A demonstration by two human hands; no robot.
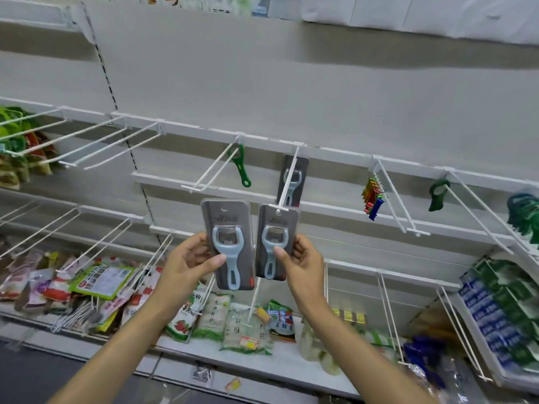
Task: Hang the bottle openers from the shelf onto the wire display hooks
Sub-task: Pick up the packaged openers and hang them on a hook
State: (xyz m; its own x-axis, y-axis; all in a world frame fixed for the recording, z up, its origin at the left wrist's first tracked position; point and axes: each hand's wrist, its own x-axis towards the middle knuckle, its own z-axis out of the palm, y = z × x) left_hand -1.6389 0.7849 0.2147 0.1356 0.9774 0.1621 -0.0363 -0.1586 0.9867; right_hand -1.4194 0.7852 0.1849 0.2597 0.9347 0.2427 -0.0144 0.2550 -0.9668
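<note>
Both hands are up in front of the wire display rack, each gripping one carded bottle opener. The left hand [192,259] pinches the left card [230,243] — thumb across the front over the pale blue opener's neck, fingers behind the card's left edge. The card stands upright, clear of any hook, its hang hole free at the top.

The right hand [302,259] grips the right card [275,243] the same way, thumb on the front by the opener's handle, fingers wrapped round the right edge. The top of this card sits at the tip of the middle wire hook [287,182]; the tip looks to be right at the hang hole, but whether it has passed through I cannot tell. The two cards are just beside each other, nearly touching along their inner edges.

Further back on that same hook hangs a third carded opener [293,177], against the back panel. On the hook to its left hangs a green opener [241,166], with no card. To the right — a bunch of coloured openers [373,195] on one hook, a dark green opener [437,195] on the next, more green ones at the frame's right edge.

Below the hands, the bottom shelf [291,363] holds packets of food in a loose spread.
</note>
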